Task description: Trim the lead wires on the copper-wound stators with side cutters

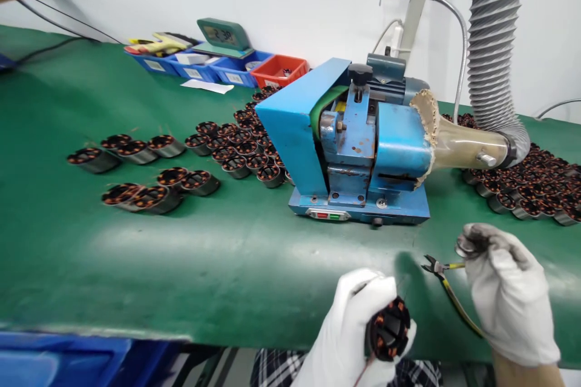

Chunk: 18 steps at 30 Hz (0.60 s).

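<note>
My left hand (358,326), in a white glove, is wrapped round a motor stator (389,329) near the table's front edge. The stator's open end, with black slots and copper windings, faces up, and thin wire ends stick out of it. My right hand (508,290), also gloved and dark-stained at the fingertips, is raised to the right with its fingers curled into a pinch. Whether anything sits between those fingertips I cannot make out. Beside it, cutting pliers (447,284) with yellow handles lie on the green mat, jaws apart.
A blue belt sander (313,127) stands mid-table, joined to a grey suction hose (494,42). Stators (245,148) crowd to its left, loose groups (152,196) lie farther left, and more stators (535,184) fill the right. Blue bins (233,72), a red bin (279,69) and a clock (224,34) line the wall.
</note>
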Tool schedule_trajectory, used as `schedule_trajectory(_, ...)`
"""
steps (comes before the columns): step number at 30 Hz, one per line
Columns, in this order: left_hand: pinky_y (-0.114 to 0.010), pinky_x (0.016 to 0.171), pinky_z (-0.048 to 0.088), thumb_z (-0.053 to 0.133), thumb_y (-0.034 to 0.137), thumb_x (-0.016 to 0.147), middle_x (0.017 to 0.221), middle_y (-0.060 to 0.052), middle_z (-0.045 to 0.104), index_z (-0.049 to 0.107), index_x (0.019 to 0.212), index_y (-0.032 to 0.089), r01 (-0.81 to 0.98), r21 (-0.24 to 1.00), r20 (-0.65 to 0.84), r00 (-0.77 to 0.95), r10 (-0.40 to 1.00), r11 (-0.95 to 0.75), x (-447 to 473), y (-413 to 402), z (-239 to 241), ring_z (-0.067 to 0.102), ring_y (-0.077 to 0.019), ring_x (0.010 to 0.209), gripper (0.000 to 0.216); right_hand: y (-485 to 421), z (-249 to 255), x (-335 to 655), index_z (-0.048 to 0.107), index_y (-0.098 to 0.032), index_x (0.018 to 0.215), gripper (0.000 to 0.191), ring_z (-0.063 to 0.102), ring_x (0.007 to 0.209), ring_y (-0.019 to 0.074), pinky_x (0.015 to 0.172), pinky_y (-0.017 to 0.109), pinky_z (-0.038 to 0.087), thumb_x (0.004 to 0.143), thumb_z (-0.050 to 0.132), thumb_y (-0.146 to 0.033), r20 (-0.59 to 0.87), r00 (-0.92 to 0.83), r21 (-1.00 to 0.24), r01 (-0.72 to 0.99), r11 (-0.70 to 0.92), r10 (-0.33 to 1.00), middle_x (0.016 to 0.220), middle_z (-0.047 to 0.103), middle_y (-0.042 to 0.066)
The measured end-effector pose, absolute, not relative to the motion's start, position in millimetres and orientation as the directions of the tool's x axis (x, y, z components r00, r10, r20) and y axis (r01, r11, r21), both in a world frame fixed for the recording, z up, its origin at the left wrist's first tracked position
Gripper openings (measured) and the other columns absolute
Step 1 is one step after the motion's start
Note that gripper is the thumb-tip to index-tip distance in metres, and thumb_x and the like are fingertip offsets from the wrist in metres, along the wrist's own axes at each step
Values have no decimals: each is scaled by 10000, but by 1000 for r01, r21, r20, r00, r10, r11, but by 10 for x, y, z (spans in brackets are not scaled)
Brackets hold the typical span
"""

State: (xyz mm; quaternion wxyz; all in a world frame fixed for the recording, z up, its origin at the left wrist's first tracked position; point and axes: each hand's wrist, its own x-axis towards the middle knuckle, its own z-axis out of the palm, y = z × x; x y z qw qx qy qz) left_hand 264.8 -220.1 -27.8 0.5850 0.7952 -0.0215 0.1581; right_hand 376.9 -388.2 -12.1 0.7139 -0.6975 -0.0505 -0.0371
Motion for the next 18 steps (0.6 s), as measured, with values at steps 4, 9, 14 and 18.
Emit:
schedule_trajectory(4,-376,934,447,627,104,751,1114,-33,507,420,1165,335,-126,964,192,940,281,-236,2641,-2252,-233,542,-203,1054,518,-4264,-518,3778,606,-217,1123,452,561,1048,320,873,461,464,737,648,-447,155,835,-531,521,-668,528,1148,605,127)
schedule_trajectory(9,-411,972,419,701,187,676,1139,-41,549,497,1033,265,64,988,-7,930,366,-142,2663,-2315,-234,560,-226,1052,418,-4539,-997,3668,550,-109,1172,600,599,825,383,688,529,480,778,531,-562,145,863,113,471,-875,483,908,622,194)
schedule_trajectory(14,-304,789,516,670,92,572,1037,-21,609,483,1009,257,149,989,-140,927,349,1,2690,-2356,-128,627,-177,876,503,-4420,-888,3621,573,-173,1028,260,616,786,259,708,395,513,870,395,-280,196,882,-255,467,-847,428,924,605,133)
schedule_trajectory(18,-292,806,526,651,43,531,987,-16,664,560,892,239,199,955,-247,945,216,222,2677,-2302,-8,645,-189,885,421,-4167,-366,3582,619,-204,1094,312,629,950,236,844,323,508,873,443,-336,-134,784,-645,395,-654,606,1000,674,85)
